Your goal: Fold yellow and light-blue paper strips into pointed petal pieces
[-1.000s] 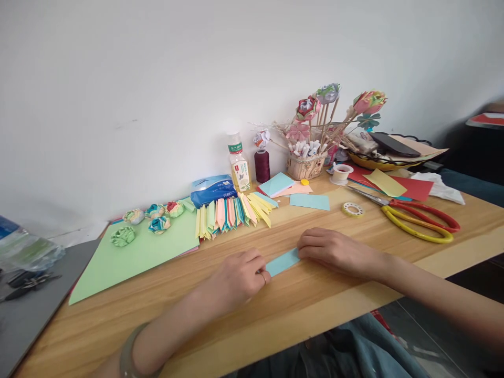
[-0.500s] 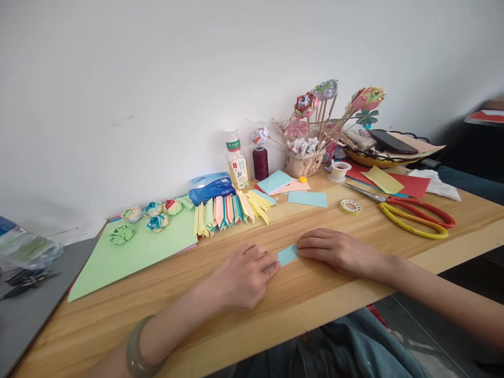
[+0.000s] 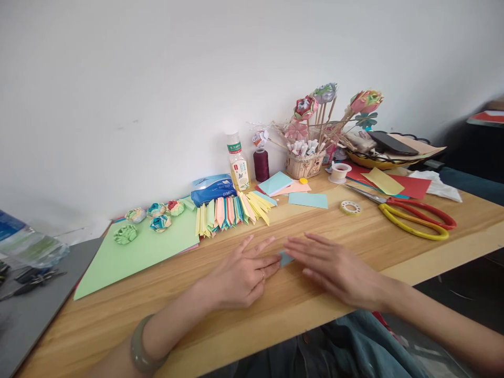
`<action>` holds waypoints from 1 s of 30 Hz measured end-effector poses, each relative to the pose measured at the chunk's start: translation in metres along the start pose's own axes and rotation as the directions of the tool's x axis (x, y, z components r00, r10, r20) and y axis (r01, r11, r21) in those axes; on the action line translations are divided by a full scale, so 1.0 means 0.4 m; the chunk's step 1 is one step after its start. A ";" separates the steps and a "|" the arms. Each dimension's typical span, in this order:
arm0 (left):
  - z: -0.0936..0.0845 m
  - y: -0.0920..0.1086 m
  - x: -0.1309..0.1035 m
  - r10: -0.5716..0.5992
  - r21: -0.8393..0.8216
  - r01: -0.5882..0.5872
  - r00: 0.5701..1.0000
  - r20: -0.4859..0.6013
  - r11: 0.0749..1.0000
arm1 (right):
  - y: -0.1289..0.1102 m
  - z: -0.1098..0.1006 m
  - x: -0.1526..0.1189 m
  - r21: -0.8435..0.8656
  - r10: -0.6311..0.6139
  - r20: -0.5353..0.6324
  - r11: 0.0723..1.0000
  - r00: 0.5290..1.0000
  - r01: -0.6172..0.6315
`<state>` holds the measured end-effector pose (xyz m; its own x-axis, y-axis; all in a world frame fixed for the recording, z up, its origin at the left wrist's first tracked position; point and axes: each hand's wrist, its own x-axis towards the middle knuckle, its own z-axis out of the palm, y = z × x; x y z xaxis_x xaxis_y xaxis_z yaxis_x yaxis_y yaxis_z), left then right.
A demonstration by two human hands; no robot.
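A small light-blue paper piece [image 3: 285, 258] lies on the wooden table [image 3: 354, 236] near its front edge; only a corner shows between my hands. My left hand [image 3: 240, 275] rests flat with fingers spread, its fingertips touching the paper's left end. Stretched flat with the palm down, my right hand [image 3: 334, 265] covers the paper's right part. Neither hand grips anything. A green bangle [image 3: 137, 352] is on my left wrist.
Behind the hands lie a fan of folded coloured strips [image 3: 232, 210], a green sheet [image 3: 137, 252] with paper roses [image 3: 157, 218], a tissue pack [image 3: 212, 188], a bottle [image 3: 239, 168] and a blue sheet [image 3: 307, 200]. Red-and-yellow scissors [image 3: 413, 218], tape [image 3: 350, 208] and a flower basket [image 3: 305, 165] stand right.
Both hands have opened from curled to flat. They have moved closer together over the blue paper, so much less of it shows.
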<state>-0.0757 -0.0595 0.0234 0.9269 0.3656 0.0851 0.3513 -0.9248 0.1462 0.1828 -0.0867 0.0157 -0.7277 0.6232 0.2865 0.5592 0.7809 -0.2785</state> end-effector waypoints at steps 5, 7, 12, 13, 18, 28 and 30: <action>0.003 0.002 0.000 -0.003 0.050 0.002 1.000 0.014 0.999 | -0.037 0.029 0.006 -0.036 0.016 0.228 0.999 0.973 -0.008; 0.003 0.005 -0.006 -0.014 0.064 0.013 1.000 0.019 0.998 | -0.028 0.031 0.002 -0.024 0.028 0.245 0.999 0.969 -0.023; -0.001 0.014 -0.053 -0.043 0.116 0.042 0.999 0.006 0.992 | -0.016 0.025 0.003 0.014 0.043 0.247 0.999 0.968 -0.048; -0.003 0.016 -0.066 -0.052 0.129 0.050 0.999 0.010 0.990 | -0.017 0.024 0.004 0.014 0.048 0.251 0.999 0.967 -0.053; -0.008 0.017 -0.101 -0.066 0.175 0.056 0.996 0.053 0.983 | -0.004 0.012 -0.010 -0.030 0.048 0.246 0.999 0.968 -0.042; -0.004 0.005 -0.095 -0.059 0.152 0.046 0.995 0.081 0.987 | -0.065 0.013 0.014 -0.158 0.062 0.041 0.986 0.997 -0.055; -0.004 0.005 -0.095 -0.061 0.156 0.047 0.995 0.082 0.987 | -0.105 0.033 0.043 -0.079 0.020 0.068 0.997 0.997 -0.015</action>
<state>-0.1103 -0.0749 0.0218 0.9116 0.4111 -0.0046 0.4111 -0.9116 -0.0050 0.1414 -0.1095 0.0202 -0.7415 0.6347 0.2175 0.5998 0.7724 -0.2092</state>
